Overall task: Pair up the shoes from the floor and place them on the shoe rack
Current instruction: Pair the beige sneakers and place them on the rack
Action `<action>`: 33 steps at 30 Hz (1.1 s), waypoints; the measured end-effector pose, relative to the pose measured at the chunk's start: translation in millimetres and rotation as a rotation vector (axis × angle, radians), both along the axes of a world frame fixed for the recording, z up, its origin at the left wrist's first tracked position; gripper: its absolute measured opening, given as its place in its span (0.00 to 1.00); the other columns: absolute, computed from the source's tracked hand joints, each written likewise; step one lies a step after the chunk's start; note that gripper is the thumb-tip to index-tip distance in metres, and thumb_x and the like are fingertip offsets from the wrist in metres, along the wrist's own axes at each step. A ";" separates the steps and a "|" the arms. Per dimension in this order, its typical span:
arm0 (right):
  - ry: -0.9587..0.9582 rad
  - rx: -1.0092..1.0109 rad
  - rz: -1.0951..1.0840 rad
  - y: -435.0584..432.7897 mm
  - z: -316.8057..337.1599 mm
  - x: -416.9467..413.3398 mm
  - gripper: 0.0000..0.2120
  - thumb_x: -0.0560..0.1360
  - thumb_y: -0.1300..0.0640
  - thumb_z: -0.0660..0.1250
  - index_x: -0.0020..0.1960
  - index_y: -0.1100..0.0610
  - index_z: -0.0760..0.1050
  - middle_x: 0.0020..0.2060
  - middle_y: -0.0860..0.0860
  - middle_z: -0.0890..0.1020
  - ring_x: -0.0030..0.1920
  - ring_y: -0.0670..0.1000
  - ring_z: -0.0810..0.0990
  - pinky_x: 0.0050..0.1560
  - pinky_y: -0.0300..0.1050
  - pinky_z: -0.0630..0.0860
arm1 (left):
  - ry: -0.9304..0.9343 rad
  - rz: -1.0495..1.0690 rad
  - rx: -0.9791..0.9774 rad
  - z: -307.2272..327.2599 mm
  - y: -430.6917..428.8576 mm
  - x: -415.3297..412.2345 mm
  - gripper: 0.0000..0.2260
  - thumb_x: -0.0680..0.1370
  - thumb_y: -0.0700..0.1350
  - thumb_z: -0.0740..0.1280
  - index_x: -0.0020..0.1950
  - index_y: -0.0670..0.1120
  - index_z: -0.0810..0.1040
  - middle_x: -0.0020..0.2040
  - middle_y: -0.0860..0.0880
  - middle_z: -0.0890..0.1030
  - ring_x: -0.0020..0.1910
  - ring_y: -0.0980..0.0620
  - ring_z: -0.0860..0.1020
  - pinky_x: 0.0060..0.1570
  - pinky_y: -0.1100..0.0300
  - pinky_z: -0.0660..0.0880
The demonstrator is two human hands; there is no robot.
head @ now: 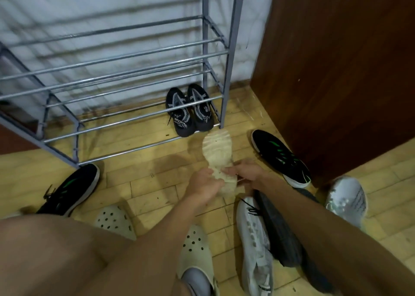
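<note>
I hold a cream shoe (217,152) sole-up above the floor, its toe toward the rack. My left hand (203,186) grips its heel end from the left and my right hand (246,172) grips it from the right. A grey metal shoe rack (139,55) stands ahead, with one pair of black and grey shoes (189,109) on the right end of its lowest shelf. One black shoe with green stripes (280,157) lies right of my hands and its match (69,190) lies at the left by the rack's foot.
A white sneaker (256,246) and a dark shoe on its side (278,230) lie under my right forearm. Another white shoe (347,200) sits at the right. A brown wooden panel (336,60) stands right of the rack. I wear pale clogs (195,248).
</note>
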State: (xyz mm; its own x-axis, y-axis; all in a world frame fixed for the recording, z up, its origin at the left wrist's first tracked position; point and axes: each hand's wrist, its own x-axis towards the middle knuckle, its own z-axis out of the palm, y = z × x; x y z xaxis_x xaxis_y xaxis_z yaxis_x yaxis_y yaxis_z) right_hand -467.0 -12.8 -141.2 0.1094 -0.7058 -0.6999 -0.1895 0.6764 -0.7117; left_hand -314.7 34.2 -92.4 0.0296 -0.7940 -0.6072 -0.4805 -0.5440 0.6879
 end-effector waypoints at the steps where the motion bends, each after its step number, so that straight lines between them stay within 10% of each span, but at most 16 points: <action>1: -0.005 -0.056 0.029 0.7 14.5 3.2 0.16 0.67 0.56 0.78 0.51 0.63 0.81 0.46 0.56 0.86 0.40 0.50 0.86 0.34 0.42 0.80 | 0.028 0.018 -0.019 8.4 2.7 -1.9 0.24 0.70 0.46 0.72 0.66 0.46 0.73 0.62 0.48 0.75 0.53 0.53 0.74 0.48 0.64 0.71; 4: -0.017 -0.201 0.108 5.7 64.0 13.8 0.14 0.67 0.51 0.77 0.49 0.56 0.81 0.44 0.50 0.87 0.39 0.45 0.86 0.33 0.37 0.79 | 0.024 -0.015 -0.152 34.5 7.2 -2.2 0.31 0.64 0.51 0.77 0.65 0.48 0.72 0.62 0.47 0.74 0.59 0.47 0.75 0.59 0.56 0.74; 11: -0.084 -0.441 0.154 11.7 165.7 30.8 0.11 0.81 0.59 0.59 0.56 0.57 0.80 0.46 0.52 0.85 0.44 0.49 0.84 0.38 0.38 0.81 | -0.014 0.137 -0.402 109.8 12.0 23.5 0.20 0.67 0.48 0.73 0.54 0.50 0.70 0.52 0.48 0.79 0.47 0.49 0.79 0.36 0.59 0.74; 20: 0.038 -0.805 0.094 12.1 266.3 56.8 0.14 0.74 0.55 0.71 0.58 0.56 0.75 0.43 0.43 0.79 0.45 0.45 0.80 0.38 0.34 0.74 | 0.827 0.494 -0.462 200.4 24.3 42.1 0.09 0.79 0.39 0.61 0.59 0.39 0.68 0.58 0.37 0.75 0.56 0.35 0.79 0.53 0.38 0.77; 23: -0.040 -0.624 0.012 15.9 286.0 58.1 0.21 0.68 0.44 0.75 0.52 0.57 0.78 0.44 0.48 0.83 0.43 0.47 0.80 0.45 0.44 0.77 | 0.955 0.384 -0.486 228.8 31.0 55.3 0.11 0.80 0.39 0.60 0.62 0.39 0.68 0.59 0.36 0.77 0.54 0.36 0.81 0.52 0.42 0.79; 28: -0.343 -0.544 0.009 32.7 321.3 65.6 0.17 0.69 0.57 0.76 0.56 0.60 0.80 0.48 0.54 0.86 0.47 0.52 0.84 0.41 0.43 0.80 | 0.707 0.152 -0.494 272.9 46.8 81.5 0.11 0.77 0.38 0.62 0.57 0.44 0.78 0.51 0.43 0.85 0.48 0.47 0.84 0.48 0.51 0.81; 33: -0.195 -0.743 0.064 56.0 351.7 81.3 0.11 0.70 0.63 0.75 0.51 0.60 0.80 0.44 0.53 0.86 0.42 0.49 0.85 0.40 0.40 0.82 | 0.264 0.139 -0.603 308.2 64.9 106.9 0.14 0.69 0.35 0.68 0.54 0.44 0.80 0.40 0.46 0.85 0.38 0.51 0.82 0.41 0.57 0.80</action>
State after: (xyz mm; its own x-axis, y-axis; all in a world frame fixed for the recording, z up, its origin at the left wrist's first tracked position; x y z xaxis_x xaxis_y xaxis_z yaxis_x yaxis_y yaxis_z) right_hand -385.8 43.1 210.4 0.2383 -0.9712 -0.0081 -0.0362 -0.0006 -0.9993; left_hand -207.9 99.1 215.8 0.0669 -0.9960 -0.0597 -0.2076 -0.0724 0.9755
